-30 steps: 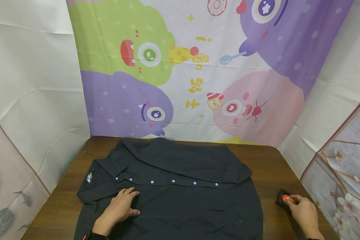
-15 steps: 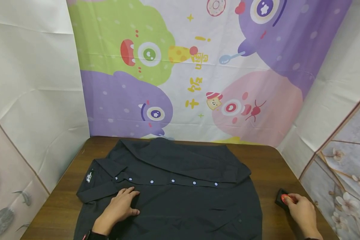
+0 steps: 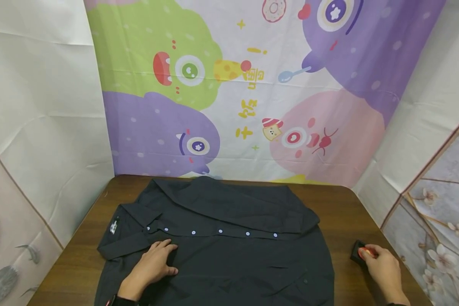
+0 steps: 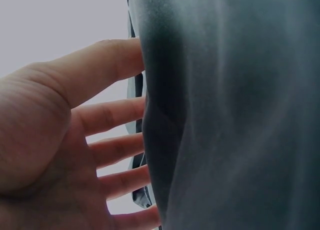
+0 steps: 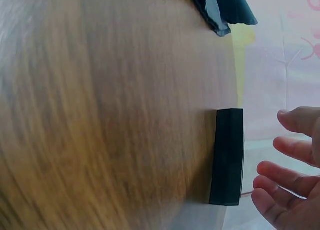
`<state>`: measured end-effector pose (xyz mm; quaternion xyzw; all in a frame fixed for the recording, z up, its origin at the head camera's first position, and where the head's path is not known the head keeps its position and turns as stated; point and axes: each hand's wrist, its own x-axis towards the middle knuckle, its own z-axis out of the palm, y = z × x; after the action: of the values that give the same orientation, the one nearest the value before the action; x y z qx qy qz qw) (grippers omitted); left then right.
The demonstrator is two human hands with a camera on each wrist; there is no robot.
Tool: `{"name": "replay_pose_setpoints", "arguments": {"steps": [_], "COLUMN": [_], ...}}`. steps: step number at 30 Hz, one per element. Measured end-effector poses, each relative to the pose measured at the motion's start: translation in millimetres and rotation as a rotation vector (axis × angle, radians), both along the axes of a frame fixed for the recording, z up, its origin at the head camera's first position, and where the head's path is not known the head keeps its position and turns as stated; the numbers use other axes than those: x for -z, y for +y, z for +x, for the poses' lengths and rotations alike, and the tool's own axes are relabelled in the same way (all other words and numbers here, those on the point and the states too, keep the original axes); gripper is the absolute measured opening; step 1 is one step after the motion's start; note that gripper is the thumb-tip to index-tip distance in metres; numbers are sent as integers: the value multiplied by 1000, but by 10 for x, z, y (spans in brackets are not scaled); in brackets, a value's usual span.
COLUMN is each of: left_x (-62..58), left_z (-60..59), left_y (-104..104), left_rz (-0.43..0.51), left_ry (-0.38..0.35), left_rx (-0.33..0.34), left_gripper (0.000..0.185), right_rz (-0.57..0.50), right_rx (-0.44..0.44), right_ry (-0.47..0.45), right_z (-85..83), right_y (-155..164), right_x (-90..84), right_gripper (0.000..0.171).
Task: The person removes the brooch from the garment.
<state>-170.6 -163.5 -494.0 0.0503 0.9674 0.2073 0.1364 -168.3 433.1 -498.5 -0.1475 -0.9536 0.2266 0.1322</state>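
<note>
A black button-up shirt (image 3: 214,259) lies spread on the table, one sleeve laid across its upper part and a row of pale buttons running sideways. My left hand (image 3: 151,265) rests on the cloth, fingers spread; in the left wrist view its fingertips meet the dark fabric (image 4: 230,120). At the right, my right hand (image 3: 384,267) is over a small black box (image 3: 357,250) with a glowing red round button (image 3: 364,253) on top. The right wrist view shows loosely bent fingers (image 5: 280,175) apart from the black box (image 5: 227,157), holding nothing. The fingers partly hide the button in the head view.
The brown wooden table (image 3: 340,204) has rounded far corners. A cartoon-print cloth (image 3: 245,93) hangs behind it. White sheeting (image 3: 42,85) and patterned panels (image 3: 443,238) stand at both sides.
The right hand has shifted very slightly left and up in the head view. The left hand and the shirt look the same; the whole scene drifts a little with the head camera.
</note>
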Motion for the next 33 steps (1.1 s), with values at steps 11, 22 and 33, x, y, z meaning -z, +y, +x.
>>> {"name": "replay_pose_setpoints", "arguments": {"steps": [11,22,33], "left_x": [4,8,8], "left_z": [4,-2,-13], "left_y": [-9,-20,-7], "left_rz": [8,8,-3], "left_ry": [-14,12,3], "left_rx": [-6,-8,-8], "left_gripper": [62,61,61], "right_rz": [-3,-9,4], "right_rx": [-9,-75,-106], "right_ry": [56,88,64], "right_z": [-15,-24,-28], "right_y": [-123,-241,-281], "right_x": [-26,-124,-209], "right_gripper": [37,53,55]}}
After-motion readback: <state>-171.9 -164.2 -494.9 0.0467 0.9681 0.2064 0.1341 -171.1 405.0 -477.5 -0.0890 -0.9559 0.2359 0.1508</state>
